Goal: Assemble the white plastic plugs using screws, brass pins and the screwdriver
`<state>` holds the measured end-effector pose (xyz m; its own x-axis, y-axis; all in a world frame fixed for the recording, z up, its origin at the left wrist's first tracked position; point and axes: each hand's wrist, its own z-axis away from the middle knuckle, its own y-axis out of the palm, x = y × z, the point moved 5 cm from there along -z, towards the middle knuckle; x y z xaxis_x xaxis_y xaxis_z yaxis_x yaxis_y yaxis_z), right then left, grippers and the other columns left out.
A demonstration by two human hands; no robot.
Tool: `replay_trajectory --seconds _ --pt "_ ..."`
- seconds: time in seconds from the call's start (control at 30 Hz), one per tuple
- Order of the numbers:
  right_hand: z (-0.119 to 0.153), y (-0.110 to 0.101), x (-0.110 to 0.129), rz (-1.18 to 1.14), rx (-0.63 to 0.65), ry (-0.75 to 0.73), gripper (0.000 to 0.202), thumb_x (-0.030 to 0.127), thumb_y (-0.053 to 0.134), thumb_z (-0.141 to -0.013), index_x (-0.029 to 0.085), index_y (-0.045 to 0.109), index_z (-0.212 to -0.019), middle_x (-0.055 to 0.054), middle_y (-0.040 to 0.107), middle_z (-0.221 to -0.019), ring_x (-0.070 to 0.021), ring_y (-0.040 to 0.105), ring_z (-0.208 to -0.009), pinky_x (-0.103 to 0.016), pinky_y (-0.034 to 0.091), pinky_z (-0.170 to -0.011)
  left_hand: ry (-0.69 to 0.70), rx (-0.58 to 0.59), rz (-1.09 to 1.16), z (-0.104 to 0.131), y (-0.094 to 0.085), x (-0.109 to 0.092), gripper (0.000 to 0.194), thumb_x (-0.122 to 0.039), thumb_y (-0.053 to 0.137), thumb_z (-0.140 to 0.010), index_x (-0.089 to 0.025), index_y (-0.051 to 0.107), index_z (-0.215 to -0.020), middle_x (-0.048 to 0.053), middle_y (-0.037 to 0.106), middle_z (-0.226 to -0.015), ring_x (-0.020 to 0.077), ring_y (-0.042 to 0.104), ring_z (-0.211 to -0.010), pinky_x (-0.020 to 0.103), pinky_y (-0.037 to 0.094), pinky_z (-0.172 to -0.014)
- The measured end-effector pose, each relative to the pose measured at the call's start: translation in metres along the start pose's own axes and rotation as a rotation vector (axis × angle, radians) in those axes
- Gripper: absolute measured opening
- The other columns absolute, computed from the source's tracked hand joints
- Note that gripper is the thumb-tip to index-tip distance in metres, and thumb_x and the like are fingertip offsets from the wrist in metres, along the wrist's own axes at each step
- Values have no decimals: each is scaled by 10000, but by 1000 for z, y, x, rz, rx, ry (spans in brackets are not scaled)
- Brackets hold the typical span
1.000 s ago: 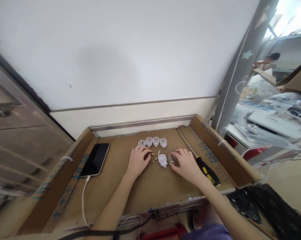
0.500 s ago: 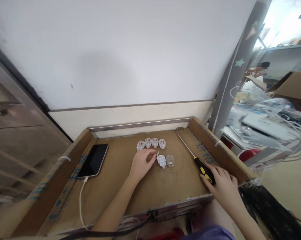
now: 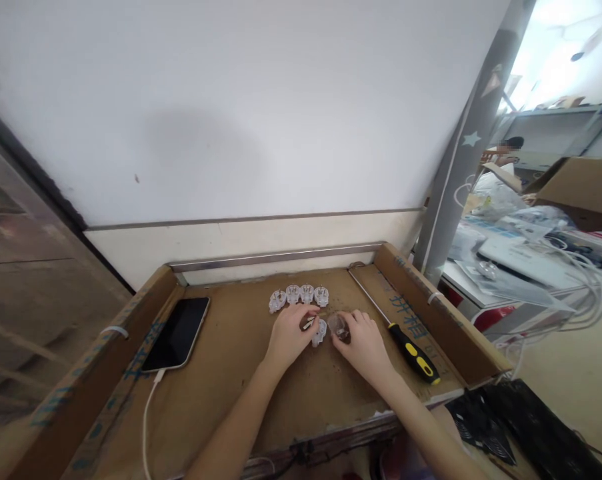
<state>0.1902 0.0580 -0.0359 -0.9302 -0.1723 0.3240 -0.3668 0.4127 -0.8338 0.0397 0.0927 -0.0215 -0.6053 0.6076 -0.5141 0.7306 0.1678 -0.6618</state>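
Near the middle of the cardboard-lined tray (image 3: 221, 373), my left hand (image 3: 291, 331) is closed on a small pale piece (image 3: 309, 323). Just right of its fingertips lies a white plug part (image 3: 319, 333). My right hand (image 3: 363, 341) has its fingers round a clear plastic cover (image 3: 337, 325). Behind my hands several white plug pieces (image 3: 307, 293) sit in a row with their pins up. A black and yellow screwdriver (image 3: 415, 353) lies to the right, touched by neither hand.
At the left of the tray lies a phone (image 3: 177, 335) with a white cable (image 3: 148, 413). Cardboard walls (image 3: 431, 310) edge the tray. Beyond the grey post (image 3: 453, 167) stand a cluttered table and an open box (image 3: 581, 190). A person is in the far background.
My right hand has let go of the screwdriver and moved left to the clear cover. My left hand has shifted slightly right, beside the white plug part. The view has tilted a little.
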Motion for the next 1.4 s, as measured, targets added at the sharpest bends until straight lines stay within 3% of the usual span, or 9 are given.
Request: replay_trajectory --seconds 0.13,0.33,0.57,1.13,1.4 --pt "-23 -1 -4 -184 -7 -11 381 268 523 -830 154 480 -1191 -59 564 -981 -129 541 -842 -261 443 -724 18 -103 -18 -3 -6 1 181 -206 531 -796 -224 614 -956 6 683 -825 159 617 -797 310 472 -766" --pt "-41 19 10 -369 -8 -42 401 306 515 -855 152 452 -1220 -57 554 -1007 -96 545 -802 -251 484 -718 -20 -268 -160 -5 -20 4 198 -219 551 -794 -217 615 -982 4 694 -815 163 628 -756 331 449 -789" --pt "-29 27 18 -377 26 -49 398 253 521 -843 193 470 -1233 -46 552 -1014 -122 553 -873 -285 488 -762 41 -240 -245 -7 -18 -3 206 -193 546 -784 -232 613 -975 -11 701 -797 176 629 -785 329 426 -772" --pt "-28 29 14 -343 32 -71 371 251 497 -867 172 472 -1228 -50 538 -971 -93 531 -791 -249 482 -703 -40 -178 -239 -6 -13 4 227 -204 552 -763 -247 607 -979 -10 697 -786 187 623 -785 350 429 -796" --pt "-27 29 15 -405 76 -70 363 247 504 -863 178 478 -1219 -50 534 -985 -111 530 -836 -288 483 -749 -41 -171 -220 -5 -12 4 224 -214 554 -776 -251 607 -992 -12 695 -779 186 622 -770 351 435 -791"
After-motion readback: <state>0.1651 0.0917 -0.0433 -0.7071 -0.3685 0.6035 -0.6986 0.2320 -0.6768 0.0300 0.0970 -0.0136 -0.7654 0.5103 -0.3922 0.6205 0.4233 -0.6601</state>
